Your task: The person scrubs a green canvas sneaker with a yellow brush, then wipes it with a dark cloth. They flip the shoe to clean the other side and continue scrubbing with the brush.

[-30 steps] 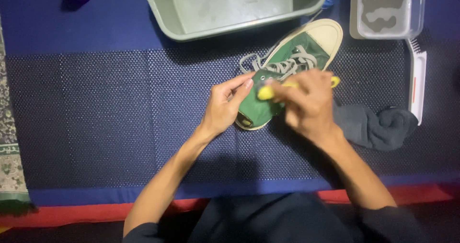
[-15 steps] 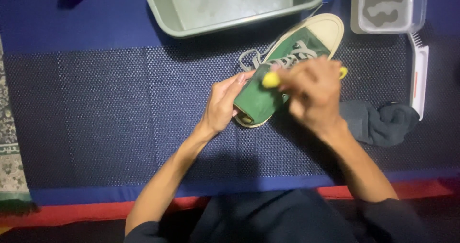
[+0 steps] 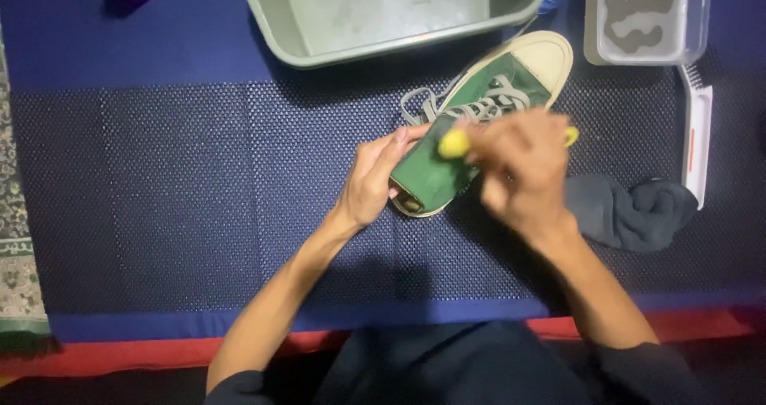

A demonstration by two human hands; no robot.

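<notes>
1. At the far left edge, a patterned rug (image 3: 14,237) lies beside the dark dotted mat (image 3: 175,205) that I work on.
2. Up top, a grey-green plastic basin (image 3: 275,22) sits on the blue cloth, its near rim just beside the shoe's laces.
3. My left hand (image 3: 373,183) grips the heel end of the green sneaker (image 3: 435,173), fingers curled over the ankle opening and thumb along the side, holding it steady.
4. The sneaker lies on the mat at a slant, heel toward me and pale toe cap pointing up and right, near the basin and the small tub; its grey laces hang loose.
5. My right hand (image 3: 523,173) is closed round a yellow-handled brush (image 3: 455,143); the rounded yellow end sticks out on the left, another bit of yellow on the right. The hand is blurred and rests over the shoe's upper.
6. Right of that hand, a dark crumpled cloth (image 3: 638,213) lies on the mat.
7. Top right stands a clear tub (image 3: 594,22) of murky water, and just below it a white brush (image 3: 698,134) lies lengthwise.
</notes>
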